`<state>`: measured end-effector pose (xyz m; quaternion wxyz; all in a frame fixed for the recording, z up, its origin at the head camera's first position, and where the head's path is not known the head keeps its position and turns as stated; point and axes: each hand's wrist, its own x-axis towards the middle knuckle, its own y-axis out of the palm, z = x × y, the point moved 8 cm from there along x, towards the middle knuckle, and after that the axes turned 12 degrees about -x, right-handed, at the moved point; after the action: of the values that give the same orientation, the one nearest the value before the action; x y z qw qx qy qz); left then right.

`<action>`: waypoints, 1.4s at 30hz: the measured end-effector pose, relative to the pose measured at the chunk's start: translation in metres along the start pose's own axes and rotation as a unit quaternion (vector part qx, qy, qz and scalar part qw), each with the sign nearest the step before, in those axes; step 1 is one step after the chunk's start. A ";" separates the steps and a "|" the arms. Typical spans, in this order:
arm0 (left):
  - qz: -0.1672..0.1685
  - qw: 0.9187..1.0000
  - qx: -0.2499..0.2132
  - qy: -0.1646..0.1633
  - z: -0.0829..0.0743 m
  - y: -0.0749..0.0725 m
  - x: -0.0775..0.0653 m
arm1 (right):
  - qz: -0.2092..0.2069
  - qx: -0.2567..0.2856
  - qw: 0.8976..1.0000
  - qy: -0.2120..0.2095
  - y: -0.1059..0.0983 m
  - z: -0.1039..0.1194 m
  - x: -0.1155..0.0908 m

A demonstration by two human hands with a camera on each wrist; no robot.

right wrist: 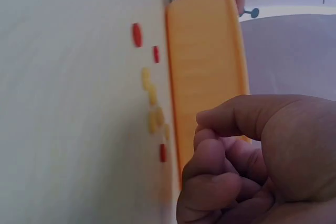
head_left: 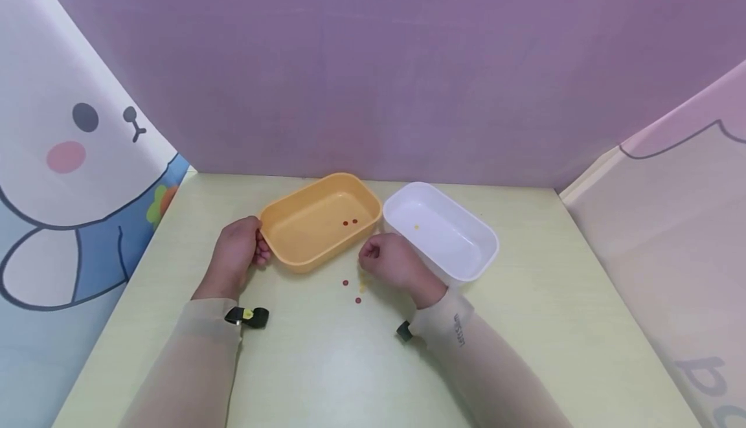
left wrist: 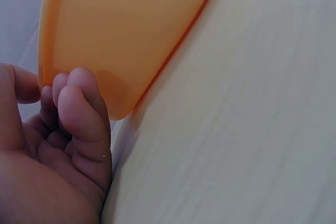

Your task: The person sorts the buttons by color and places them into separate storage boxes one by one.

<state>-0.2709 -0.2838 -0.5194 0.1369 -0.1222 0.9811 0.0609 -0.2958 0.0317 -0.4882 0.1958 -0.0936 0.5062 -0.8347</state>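
My left hand (head_left: 236,247) grips the left end of an orange plastic tray (head_left: 303,227), thumb and fingers at its rim in the left wrist view. Two small red discs (head_left: 350,222) lie inside that tray. Off its near right side, my right hand (head_left: 396,261) hovers above the table, thumb tip against the curled forefinger; nothing shows between them. Beneath and beside it are loose red discs (right wrist: 137,35) and several small yellow pieces (right wrist: 152,94). A white plastic tray (head_left: 451,237), holding a yellow piece (head_left: 416,226), stands just beyond the right hand.
The pale table (head_left: 326,363) ends at a purple back panel (head_left: 373,78). A cartoon-printed panel (head_left: 41,221) rises along the left side, a pale pink one (head_left: 658,221) along the right. The two trays stand close together near the back edge.
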 end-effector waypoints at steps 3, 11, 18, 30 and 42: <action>-0.002 1.000 0.002 -0.003 0.000 0.000 0.000 | -0.002 0.002 1.000 0.004 0.002 -0.002 -0.002; -0.006 1.000 0.004 -0.002 -0.001 0.000 0.000 | -0.004 0.014 1.000 0.002 0.007 -0.007 -0.003; -0.009 1.000 0.007 -0.007 0.000 0.000 -0.001 | 0.010 0.021 1.000 0.007 0.013 -0.010 -0.003; -0.002 1.000 0.004 -0.006 -0.001 -0.001 -0.001 | 0.015 0.016 1.000 0.009 0.013 -0.007 -0.004; 0.000 1.000 -0.003 -0.009 -0.002 -0.001 -0.003 | 0.010 0.015 1.000 0.014 0.014 -0.013 -0.002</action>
<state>-0.2681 -0.2839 -0.5167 0.1452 -0.1223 0.9797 0.0648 -0.2947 0.0371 -0.5066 0.1985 -0.0742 0.4974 -0.8412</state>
